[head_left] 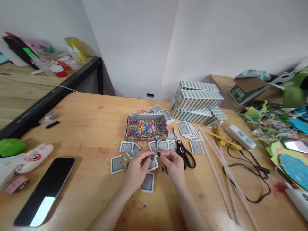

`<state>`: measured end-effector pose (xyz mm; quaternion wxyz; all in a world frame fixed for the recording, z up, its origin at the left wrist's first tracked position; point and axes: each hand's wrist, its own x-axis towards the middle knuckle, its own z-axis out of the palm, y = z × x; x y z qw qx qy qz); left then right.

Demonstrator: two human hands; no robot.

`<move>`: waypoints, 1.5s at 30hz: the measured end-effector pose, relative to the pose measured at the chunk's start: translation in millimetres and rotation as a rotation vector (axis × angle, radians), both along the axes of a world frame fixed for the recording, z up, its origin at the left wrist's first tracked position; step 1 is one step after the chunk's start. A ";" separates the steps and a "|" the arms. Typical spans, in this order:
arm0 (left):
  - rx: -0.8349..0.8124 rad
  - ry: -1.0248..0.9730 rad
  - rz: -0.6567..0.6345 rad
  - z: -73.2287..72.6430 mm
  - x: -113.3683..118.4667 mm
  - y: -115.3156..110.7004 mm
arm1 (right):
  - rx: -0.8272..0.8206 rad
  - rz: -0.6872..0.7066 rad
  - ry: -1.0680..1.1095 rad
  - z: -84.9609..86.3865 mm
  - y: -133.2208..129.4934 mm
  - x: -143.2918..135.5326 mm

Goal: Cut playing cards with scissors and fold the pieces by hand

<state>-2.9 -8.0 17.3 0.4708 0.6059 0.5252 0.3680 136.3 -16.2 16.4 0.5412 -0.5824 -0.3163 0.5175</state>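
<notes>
My left hand [138, 166] and my right hand [172, 165] meet above the playing cards, thumbs and forefingers pinched together. Between the fingertips there is a tiny pale bit, too small to name. Under my hands lies a face-down playing card [153, 165], partly covered by my fingers. Several more cards are scattered around, such as one playing card [116, 164] left of my left hand and another [147, 183] nearer me. Just beyond stands an open box [147, 138] with a multicoloured patterned lining. Black-handled scissors [183, 150] lie right beside my right hand.
Striped card boxes [199, 100] are stacked at the back right. Clear glue sticks [220, 179], a yellow glue gun [223, 139] with its black cable and a power strip [240, 136] lie right. A phone [47, 189] rests at left. Colourful scraps [267, 120] crowd the far right.
</notes>
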 end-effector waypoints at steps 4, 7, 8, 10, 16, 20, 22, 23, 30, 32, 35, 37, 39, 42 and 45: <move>0.084 0.076 -0.020 0.1 0.7 -1.8 | -0.014 -0.066 0.010 0.3 -1.1 -4.3; 0.014 0.015 -0.012 -0.3 0.8 -1.9 | -0.030 -0.090 0.034 0.0 -1.3 -4.8; -0.017 -0.020 -0.005 -0.2 0.9 -1.5 | -0.031 -0.099 0.047 -0.2 -1.5 -5.0; -0.068 -0.092 -0.005 0.6 1.1 -0.3 | -0.028 -0.116 0.074 -0.7 -1.9 -5.7; -0.131 -0.205 0.021 3.6 0.6 1.8 | -0.022 -0.072 0.120 -3.5 -2.0 -7.3; -0.158 -0.227 0.046 2.3 0.4 1.6 | -0.023 -0.020 0.164 -6.4 0.0 -5.9; -0.164 -0.230 0.054 1.3 0.2 1.7 | -0.010 -0.011 0.165 -7.0 0.5 -5.1; -0.167 -0.232 0.059 0.9 0.1 1.8 | -0.001 -0.014 0.155 -6.8 0.6 -4.9; -0.148 -0.223 0.086 -0.2 -1.4 3.0 | 0.022 0.099 0.142 -2.7 0.5 -8.2; -0.131 -0.214 0.059 1.2 -1.7 2.1 | -0.006 0.100 0.231 -2.7 0.7 -8.1; -0.099 -0.203 -0.006 4.7 -1.7 -0.5 | -0.110 0.110 0.429 -2.2 0.7 -4.1; -0.086 -0.215 -0.042 6.9 -1.7 -2.5 | -0.184 0.145 0.567 -0.9 0.8 0.0; -0.079 -0.243 -0.062 8.3 -1.7 -3.7 | -0.231 0.182 0.685 0.5 0.9 3.5; -0.082 -0.293 -0.064 9.4 -2.1 -3.9 | -0.295 0.219 0.818 1.0 0.9 5.8; -0.110 -0.344 -0.046 10.5 -2.0 -3.2 | -0.338 0.218 0.877 0.0 0.1 5.7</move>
